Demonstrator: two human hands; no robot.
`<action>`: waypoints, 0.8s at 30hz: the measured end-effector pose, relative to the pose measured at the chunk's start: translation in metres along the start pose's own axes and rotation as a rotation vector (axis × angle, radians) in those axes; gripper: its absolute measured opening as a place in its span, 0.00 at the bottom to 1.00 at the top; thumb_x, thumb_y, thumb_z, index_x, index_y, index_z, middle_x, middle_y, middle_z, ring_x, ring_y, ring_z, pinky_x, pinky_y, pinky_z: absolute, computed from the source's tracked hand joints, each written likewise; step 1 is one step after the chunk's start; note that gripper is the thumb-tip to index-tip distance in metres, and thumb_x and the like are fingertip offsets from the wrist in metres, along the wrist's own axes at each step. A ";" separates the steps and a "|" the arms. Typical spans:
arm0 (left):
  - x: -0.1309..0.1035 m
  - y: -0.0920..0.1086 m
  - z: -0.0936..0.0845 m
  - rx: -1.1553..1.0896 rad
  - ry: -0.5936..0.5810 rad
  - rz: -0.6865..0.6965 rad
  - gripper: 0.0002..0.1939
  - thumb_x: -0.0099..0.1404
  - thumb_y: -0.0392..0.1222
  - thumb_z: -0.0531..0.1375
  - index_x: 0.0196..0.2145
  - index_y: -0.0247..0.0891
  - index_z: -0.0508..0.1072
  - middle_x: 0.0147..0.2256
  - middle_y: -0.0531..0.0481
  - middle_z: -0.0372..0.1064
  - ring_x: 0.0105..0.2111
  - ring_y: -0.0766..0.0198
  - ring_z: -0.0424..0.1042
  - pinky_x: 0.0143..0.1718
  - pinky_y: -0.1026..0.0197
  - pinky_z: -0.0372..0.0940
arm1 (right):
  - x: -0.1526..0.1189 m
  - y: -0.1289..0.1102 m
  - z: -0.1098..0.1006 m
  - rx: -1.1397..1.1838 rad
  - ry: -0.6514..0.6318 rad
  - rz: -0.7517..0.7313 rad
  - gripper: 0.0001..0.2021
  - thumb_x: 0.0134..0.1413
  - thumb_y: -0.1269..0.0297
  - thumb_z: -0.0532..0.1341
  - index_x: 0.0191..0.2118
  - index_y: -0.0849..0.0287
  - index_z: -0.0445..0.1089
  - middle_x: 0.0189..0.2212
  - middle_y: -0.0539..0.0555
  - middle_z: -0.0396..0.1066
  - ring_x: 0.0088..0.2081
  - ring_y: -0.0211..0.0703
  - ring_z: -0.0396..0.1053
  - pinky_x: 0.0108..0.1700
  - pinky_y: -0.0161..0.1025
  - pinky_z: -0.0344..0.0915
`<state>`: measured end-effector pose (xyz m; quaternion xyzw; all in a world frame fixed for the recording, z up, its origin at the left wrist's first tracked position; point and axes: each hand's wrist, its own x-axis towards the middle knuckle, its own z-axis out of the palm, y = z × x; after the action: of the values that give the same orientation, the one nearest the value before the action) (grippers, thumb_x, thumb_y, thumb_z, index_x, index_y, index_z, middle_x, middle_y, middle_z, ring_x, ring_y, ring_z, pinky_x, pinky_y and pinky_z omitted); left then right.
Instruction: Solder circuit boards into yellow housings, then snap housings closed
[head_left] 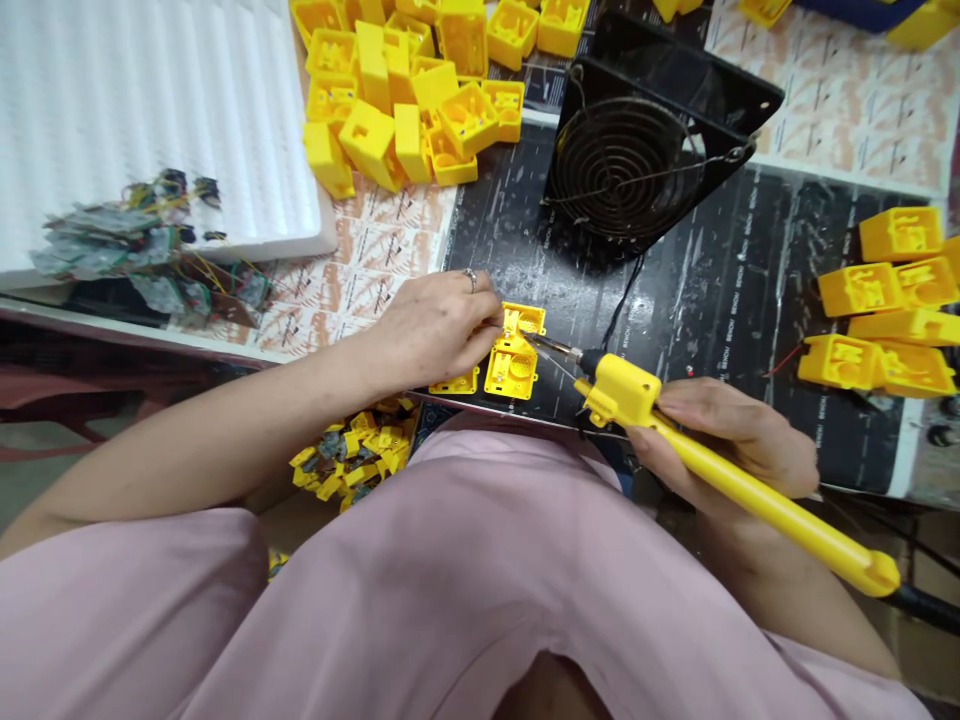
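My right hand is closed around the yellow handle of a soldering iron, with a thin metal guide beside its shaft. The iron's tip reaches into the upper of two small open yellow plastic cases near the table's front edge. At the left side of that upper case my left hand is pinched, fingertips against its edge; whatever is between the fingers is hidden. Another yellow case lies partly under the left hand. Fine parts inside the cases are too small to make out.
A black fan with a wire grille stands behind the cases. Yellow boxes are heaped at the back and grouped at the right. Wired circuit boards lie on white foam at left. Below the edge are more yellow pieces.
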<state>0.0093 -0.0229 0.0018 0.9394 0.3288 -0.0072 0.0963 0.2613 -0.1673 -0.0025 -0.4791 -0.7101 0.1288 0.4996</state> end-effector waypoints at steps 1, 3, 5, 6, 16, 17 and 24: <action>0.000 0.001 0.000 0.013 -0.001 0.004 0.17 0.71 0.42 0.51 0.38 0.35 0.79 0.37 0.44 0.77 0.37 0.56 0.75 0.35 0.58 0.64 | 0.004 0.000 0.001 -0.003 -0.016 -0.048 0.12 0.53 0.72 0.73 0.40 0.54 0.72 0.28 0.48 0.78 0.29 0.42 0.78 0.28 0.37 0.79; 0.001 0.002 -0.001 0.041 -0.009 0.008 0.17 0.72 0.41 0.51 0.38 0.35 0.79 0.37 0.44 0.77 0.37 0.56 0.75 0.35 0.58 0.63 | 0.010 0.002 0.003 0.000 -0.052 -0.136 0.12 0.51 0.73 0.74 0.36 0.56 0.71 0.26 0.49 0.77 0.26 0.41 0.77 0.27 0.35 0.78; 0.002 0.004 -0.003 0.075 -0.032 -0.002 0.17 0.72 0.41 0.51 0.38 0.35 0.79 0.37 0.43 0.77 0.38 0.56 0.75 0.35 0.58 0.62 | 0.014 0.004 0.005 0.005 -0.093 -0.166 0.13 0.51 0.73 0.75 0.35 0.58 0.71 0.26 0.50 0.77 0.26 0.40 0.77 0.26 0.33 0.77; 0.002 0.005 -0.004 0.093 -0.046 -0.011 0.17 0.72 0.41 0.51 0.37 0.35 0.79 0.37 0.44 0.77 0.38 0.56 0.75 0.34 0.58 0.62 | 0.016 0.005 0.005 0.000 -0.104 -0.167 0.12 0.51 0.73 0.74 0.35 0.58 0.71 0.26 0.50 0.77 0.26 0.39 0.77 0.26 0.33 0.77; 0.009 0.011 -0.010 0.158 -0.137 -0.034 0.17 0.71 0.41 0.51 0.39 0.34 0.79 0.36 0.42 0.76 0.39 0.52 0.76 0.36 0.56 0.62 | 0.036 0.001 0.001 -0.077 -0.242 -0.294 0.10 0.55 0.71 0.73 0.33 0.59 0.71 0.26 0.51 0.77 0.25 0.36 0.75 0.26 0.31 0.74; 0.010 0.011 -0.010 0.156 -0.141 -0.033 0.17 0.71 0.41 0.51 0.39 0.34 0.79 0.37 0.42 0.76 0.39 0.52 0.76 0.36 0.55 0.62 | 0.038 0.001 0.000 -0.083 -0.250 -0.283 0.10 0.56 0.70 0.73 0.34 0.59 0.71 0.26 0.51 0.77 0.25 0.36 0.75 0.27 0.31 0.74; 0.011 0.012 -0.012 0.168 -0.170 -0.024 0.17 0.71 0.40 0.50 0.38 0.33 0.79 0.39 0.40 0.77 0.40 0.51 0.77 0.39 0.53 0.64 | 0.043 -0.001 -0.002 -0.086 -0.301 -0.320 0.10 0.56 0.73 0.72 0.34 0.56 0.70 0.25 0.49 0.76 0.25 0.37 0.75 0.26 0.33 0.73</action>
<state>0.0246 -0.0228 0.0151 0.9363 0.3288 -0.1154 0.0445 0.2608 -0.1337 0.0247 -0.3567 -0.8485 0.0874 0.3810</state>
